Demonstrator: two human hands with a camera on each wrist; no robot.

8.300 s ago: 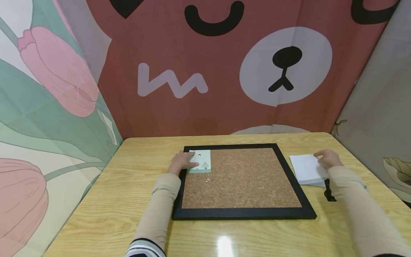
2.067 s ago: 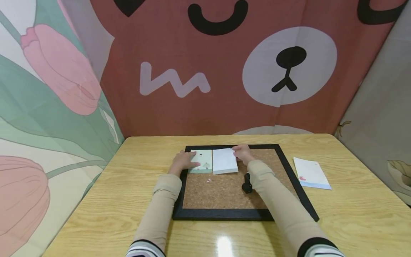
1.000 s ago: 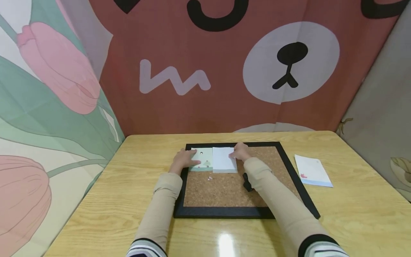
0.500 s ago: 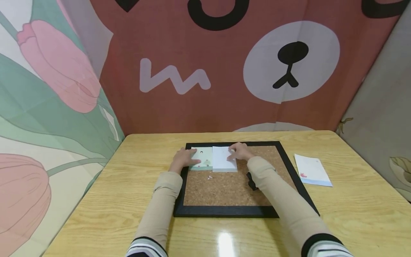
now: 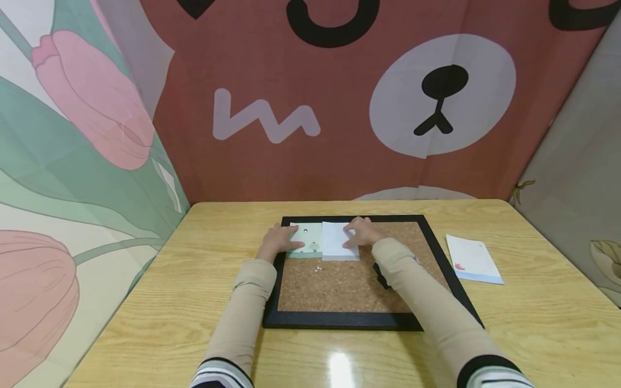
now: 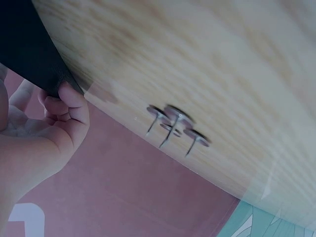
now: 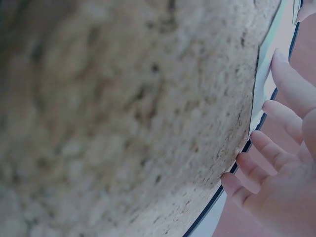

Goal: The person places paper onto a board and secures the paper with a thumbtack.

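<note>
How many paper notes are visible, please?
3: a green note and a white note side by side on the corkboard, and a blue-edged note on the table; more may be hidden.

Two arms, sleeved in beige, reached forward and converging on the hands. Left forearm (image 5: 237,318): extended straight behind its grip. Left hand (image 5: 277,241): held palm down; thumb and index finger spread apart, directed toward the opposite hand; lower fingers (image 6: 74,106) curled beneath the grip, as shown from the left wrist. Right hand (image 5: 363,231): placed near the left, on its right side, turned inward; thumb and index finger parted, digits fanned and lightly bent. Right forearm (image 5: 432,307): slanted outward behind its grip, at a marked diagonal.
</note>
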